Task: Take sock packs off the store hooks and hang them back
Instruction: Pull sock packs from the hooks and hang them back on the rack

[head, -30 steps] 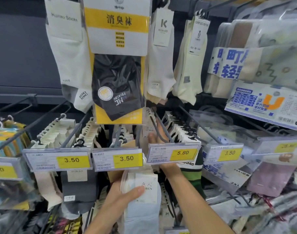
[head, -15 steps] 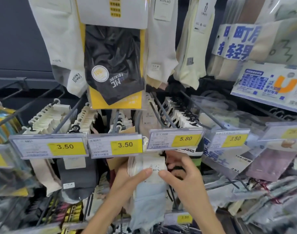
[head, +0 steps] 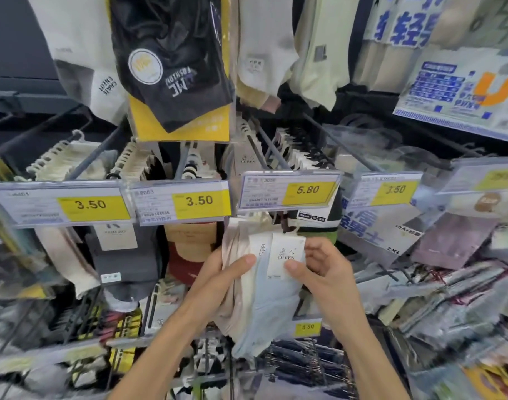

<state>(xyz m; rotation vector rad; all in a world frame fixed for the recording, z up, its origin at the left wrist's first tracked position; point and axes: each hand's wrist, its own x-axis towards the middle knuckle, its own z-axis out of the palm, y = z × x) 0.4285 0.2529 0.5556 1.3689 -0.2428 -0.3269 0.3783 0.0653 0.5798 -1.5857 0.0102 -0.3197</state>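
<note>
Closest in, the left hand (head: 221,272) grips a bundle of sock packs (head: 261,301) from the side, with the thumb pressed across the front and the fingers wrapped behind. The right hand (head: 319,269) pinches the front pack's white paper label (head: 286,255) between thumb and curled fingers. The bundle is pale blue in front and beige behind. It sits near the middle of the rack, its tops just under the 5.80 price tag (head: 290,192). That tag hides the little hangers, so I cannot tell whether they are on the hook or free of it. I judge this to be mid-cycle: the packs are in hand, neither clearly removed nor clearly rehung, so the hanging is still to do.

Behind the hands, the hooks act as the holders. The rod (head: 271,148) behind the 5.80 tag carries a row of packs on white hangers. The hooks with 3.50 tags (head: 91,203) toward the left edge are well loaded with cream, grey and brown socks. Toward the right edge, clear plastic bags (head: 455,241) hold folded garments. Farthest up, a black pair in yellow packaging (head: 172,67) hangs from the upper row.
</note>
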